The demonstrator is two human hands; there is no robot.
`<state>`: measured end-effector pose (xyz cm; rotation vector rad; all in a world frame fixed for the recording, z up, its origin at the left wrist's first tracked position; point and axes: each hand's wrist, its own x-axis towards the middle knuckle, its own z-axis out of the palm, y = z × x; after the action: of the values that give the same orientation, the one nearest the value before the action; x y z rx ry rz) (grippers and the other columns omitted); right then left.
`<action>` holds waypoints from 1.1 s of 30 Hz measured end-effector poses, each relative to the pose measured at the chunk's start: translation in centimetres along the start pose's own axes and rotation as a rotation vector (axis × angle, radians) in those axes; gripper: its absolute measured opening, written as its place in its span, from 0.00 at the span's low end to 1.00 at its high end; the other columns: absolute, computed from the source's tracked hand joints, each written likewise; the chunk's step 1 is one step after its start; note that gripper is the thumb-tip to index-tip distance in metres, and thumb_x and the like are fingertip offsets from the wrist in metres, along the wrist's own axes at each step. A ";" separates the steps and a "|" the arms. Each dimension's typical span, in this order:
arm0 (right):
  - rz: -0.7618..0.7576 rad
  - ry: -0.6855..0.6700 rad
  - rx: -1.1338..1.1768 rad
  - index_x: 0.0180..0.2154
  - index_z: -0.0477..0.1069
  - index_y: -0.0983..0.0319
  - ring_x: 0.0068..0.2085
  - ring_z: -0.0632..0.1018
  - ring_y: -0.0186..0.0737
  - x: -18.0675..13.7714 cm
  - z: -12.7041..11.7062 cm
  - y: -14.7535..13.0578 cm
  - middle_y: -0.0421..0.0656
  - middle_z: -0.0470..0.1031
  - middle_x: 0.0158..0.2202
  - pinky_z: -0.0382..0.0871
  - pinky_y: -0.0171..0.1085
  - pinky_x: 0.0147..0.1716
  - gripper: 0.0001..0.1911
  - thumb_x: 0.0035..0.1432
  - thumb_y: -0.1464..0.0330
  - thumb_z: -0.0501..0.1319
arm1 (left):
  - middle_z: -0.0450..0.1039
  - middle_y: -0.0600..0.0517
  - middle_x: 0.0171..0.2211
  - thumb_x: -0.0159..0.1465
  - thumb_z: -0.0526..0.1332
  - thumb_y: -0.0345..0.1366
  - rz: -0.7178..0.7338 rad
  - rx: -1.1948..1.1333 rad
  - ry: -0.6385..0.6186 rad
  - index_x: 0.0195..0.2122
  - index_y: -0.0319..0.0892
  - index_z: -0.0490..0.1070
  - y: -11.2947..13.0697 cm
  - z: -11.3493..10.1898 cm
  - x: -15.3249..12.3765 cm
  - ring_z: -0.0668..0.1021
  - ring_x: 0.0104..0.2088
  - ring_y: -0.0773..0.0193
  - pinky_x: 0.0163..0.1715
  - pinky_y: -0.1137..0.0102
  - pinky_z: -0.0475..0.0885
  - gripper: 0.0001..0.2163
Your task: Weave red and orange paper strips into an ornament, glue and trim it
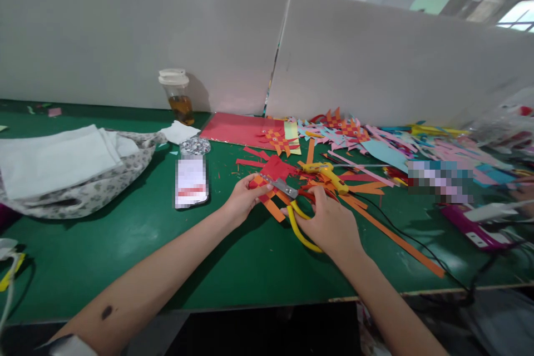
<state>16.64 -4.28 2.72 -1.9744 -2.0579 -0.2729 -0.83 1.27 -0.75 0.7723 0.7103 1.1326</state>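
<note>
Between my hands is a woven piece of red and orange paper strips (276, 211), with loose strip ends sticking out. My left hand (244, 198) pinches its left side between thumb and fingers. In my right hand (331, 219) are scissors (291, 192) with yellow handles, their blades pointing left across the woven paper near my left fingertips. How far the blades are apart I cannot tell. Just beyond lies red paper (276, 167), and a yellow hot glue gun (329, 173) rests behind my right hand among orange strips.
Finished-looking woven paper fish (277, 140) lie on a red sheet (237, 129) and on a heap of coloured strips (392, 142). A phone (191, 181), a lidded cup (179, 97), a floral cloth bundle (83, 183) and a purple power strip (475, 228) are around. The glue gun's cord runs right.
</note>
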 end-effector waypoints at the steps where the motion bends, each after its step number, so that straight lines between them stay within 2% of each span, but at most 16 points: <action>1: -0.003 0.004 0.005 0.36 0.58 0.60 0.25 0.74 0.41 0.0 0.0 0.0 0.40 0.69 0.22 0.53 0.32 0.20 0.22 0.49 0.48 0.52 | 0.75 0.48 0.37 0.47 0.69 0.33 -0.003 0.001 -0.002 0.37 0.39 0.71 0.1 0.0 0.0 0.77 0.33 0.66 0.36 0.71 0.71 0.16; 14: -0.014 -0.056 0.079 0.36 0.57 0.60 0.21 0.73 0.41 0.2 0.0 0.3 0.39 0.68 0.19 0.53 0.32 0.19 0.23 0.49 0.48 0.52 | 0.76 0.50 0.35 0.47 0.69 0.33 -0.019 -0.001 -0.009 0.37 0.40 0.71 0.1 0.0 0.0 0.78 0.32 0.67 0.35 0.72 0.71 0.16; 33: -0.088 -0.020 0.055 0.36 0.58 0.63 0.20 0.72 0.41 0.3 -0.1 0.5 0.41 0.67 0.18 0.53 0.33 0.18 0.26 0.51 0.45 0.49 | 0.76 0.51 0.34 0.46 0.69 0.32 -0.022 -0.019 0.002 0.36 0.39 0.71 0.1 0.1 -0.1 0.77 0.31 0.68 0.34 0.74 0.72 0.15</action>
<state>17.10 -3.99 2.86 -1.8652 -2.1448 -0.2137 -0.87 1.20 -0.58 0.7462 0.7073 1.1186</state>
